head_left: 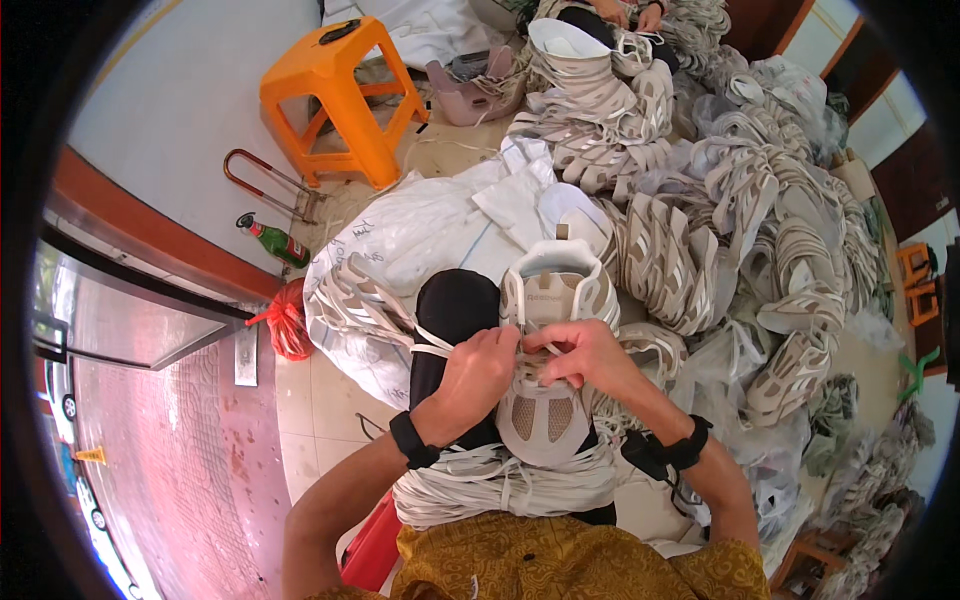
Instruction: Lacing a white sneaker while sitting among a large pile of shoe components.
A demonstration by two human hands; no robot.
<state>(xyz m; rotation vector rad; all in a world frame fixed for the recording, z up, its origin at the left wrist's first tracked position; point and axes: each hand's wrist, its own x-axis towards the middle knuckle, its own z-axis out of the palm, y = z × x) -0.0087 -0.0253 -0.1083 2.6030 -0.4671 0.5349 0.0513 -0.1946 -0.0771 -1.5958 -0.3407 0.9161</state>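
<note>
A beige and white sneaker upper (543,425) lies across my lap with its toe toward me. My left hand (478,375) is closed at the left edge of its lacing opening, fingertips pressed together on the upper. My right hand (590,357) is closed over the right side, thumb and forefinger pinching a pale shoelace (550,348). The fingers partly hide the eyelets. A white band of lace (432,345) crosses my dark-covered left knee (458,300). Closer to me, a thick bundle of off-white laces (505,483) rests on my lap.
Stacked shoe uppers (665,260) spread to the right; others (362,300) lie left on a white woven sack (400,235). An orange stool (340,100), green bottle (275,243) and red plastic bag (290,320) stand left. Another person's hands (630,14) are at the top.
</note>
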